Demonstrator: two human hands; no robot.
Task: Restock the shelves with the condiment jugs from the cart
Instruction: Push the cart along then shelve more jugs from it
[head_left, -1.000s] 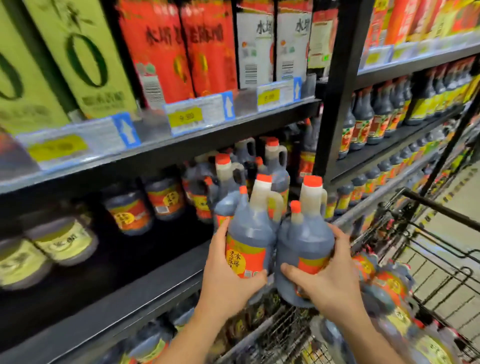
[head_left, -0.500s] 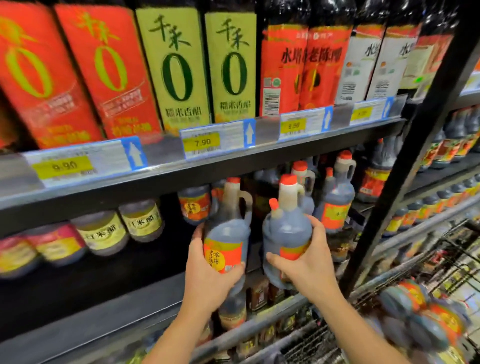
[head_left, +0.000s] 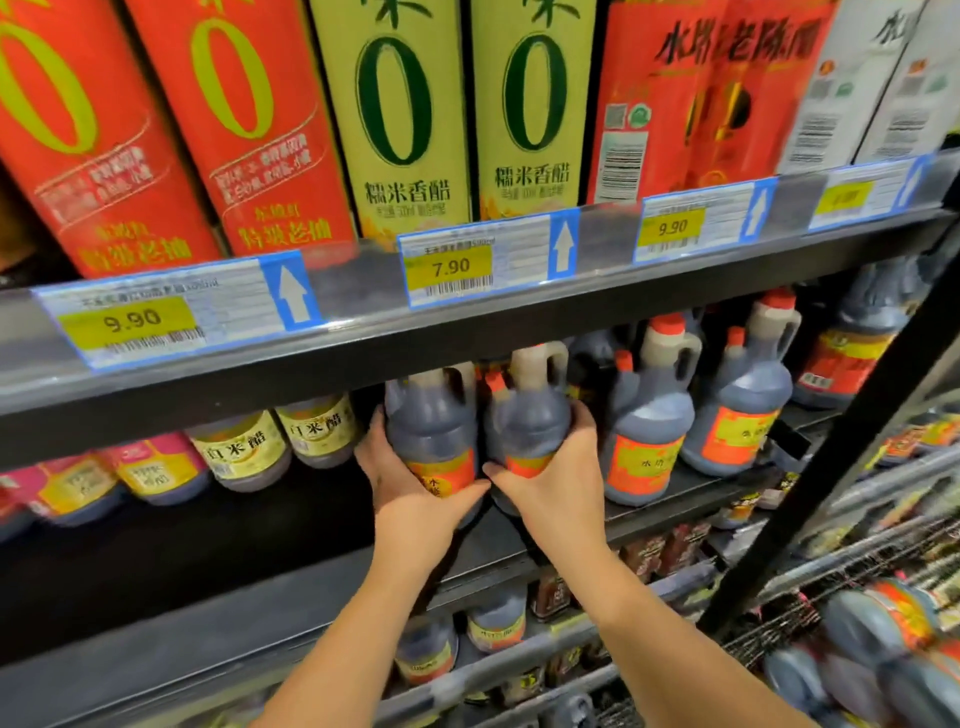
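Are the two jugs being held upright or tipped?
Upright: left jug and right jug both have necks pointing up.

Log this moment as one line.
phase: placing | left hand: grips left jug | right hand: grips right jug | where: middle shelf, beside stocked jugs

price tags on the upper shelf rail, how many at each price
9.90 tags: 2
7.90 tag: 1
blurred tag, price unreadable: 1
total: 4
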